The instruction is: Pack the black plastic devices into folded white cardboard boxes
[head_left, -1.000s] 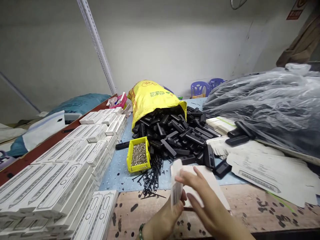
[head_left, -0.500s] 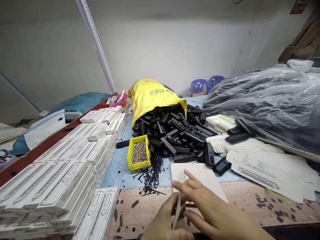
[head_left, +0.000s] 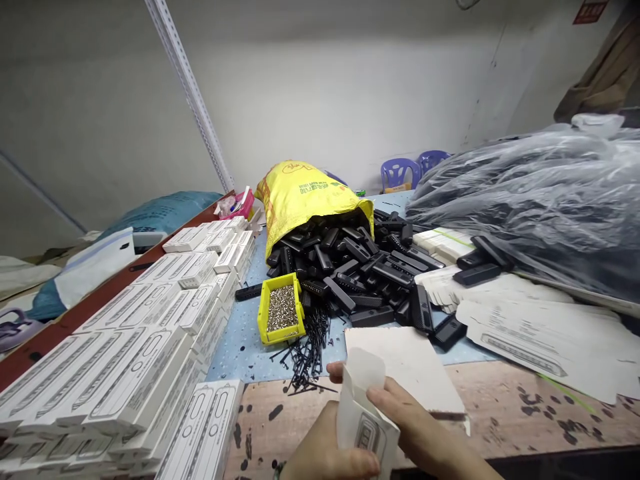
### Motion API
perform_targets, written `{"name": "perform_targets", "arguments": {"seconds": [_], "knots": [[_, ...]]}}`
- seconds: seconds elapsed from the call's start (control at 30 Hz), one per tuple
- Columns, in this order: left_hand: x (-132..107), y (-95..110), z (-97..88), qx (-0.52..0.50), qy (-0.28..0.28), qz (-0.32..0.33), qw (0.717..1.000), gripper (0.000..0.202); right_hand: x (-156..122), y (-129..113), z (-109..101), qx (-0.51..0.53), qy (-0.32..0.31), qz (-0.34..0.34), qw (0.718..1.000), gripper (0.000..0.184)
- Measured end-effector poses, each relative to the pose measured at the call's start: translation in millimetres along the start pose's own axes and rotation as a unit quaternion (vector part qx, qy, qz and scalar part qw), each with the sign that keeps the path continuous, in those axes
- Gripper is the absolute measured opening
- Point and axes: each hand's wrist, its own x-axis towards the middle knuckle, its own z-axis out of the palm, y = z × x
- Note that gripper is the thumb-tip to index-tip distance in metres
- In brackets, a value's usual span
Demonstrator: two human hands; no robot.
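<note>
**Both our hands close on a white printed carton (head_left: 364, 423) above the table edge**

Our left hand (head_left: 325, 452), with a dark bead bracelet (head_left: 278, 469) at the wrist, cups the carton from below, and one fingertip shows behind its upper flap. Our right hand (head_left: 420, 420) presses its fingers against the carton's front, so both grips are closed on it. The carton stands roughly upright, tilted a little, low in our view, with its pale flap raised. Just behind it lies a flat white cardboard blank (head_left: 405, 367), partly over a blue speckled mat (head_left: 235, 333) and partly over a wood-patterned tabletop (head_left: 525, 413).

Beyond the blank, black plastic parts (head_left: 365, 273) spill from a yellow woven sack (head_left: 310, 200). Beside them sits a yellow plastic bin of small silver fasteners (head_left: 281, 310), with loose black wire pins (head_left: 307, 353) heaped just in front. To our left rise stacks of white boxes (head_left: 135, 360). To our right lie printed cardboard sheets (head_left: 540, 347), below a large grey plastic bag (head_left: 530, 207).
</note>
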Motion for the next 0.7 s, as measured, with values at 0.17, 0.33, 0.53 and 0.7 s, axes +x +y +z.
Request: {"name": "perform_targets", "arguments": {"seconds": [0.17, 0.33, 0.53, 0.7], "knots": [[-9, -2, 0.9, 0.143, 0.095, -0.057, 0.984, 0.056, 8, -2, 2, -0.06, 0.12, 0.014, 0.991, 0.063], [-11, -20, 11.3, 0.361, 0.335, -0.032, 0.87, 0.088, 24, 6, -1, -0.125, 0.181, -0.08, 0.972, 0.058], [-12, -42, -6.5, 0.547, 0.352, 0.119, 0.75, 0.062, 9, -5, 5, -0.278, 0.028, -0.17, 0.945, 0.047], [-11, -42, -11.5, 0.605, 0.376, 0.202, 0.672, 0.067, 9, -9, 7, -0.212, 0.084, -0.161, 0.96, 0.03]]}}
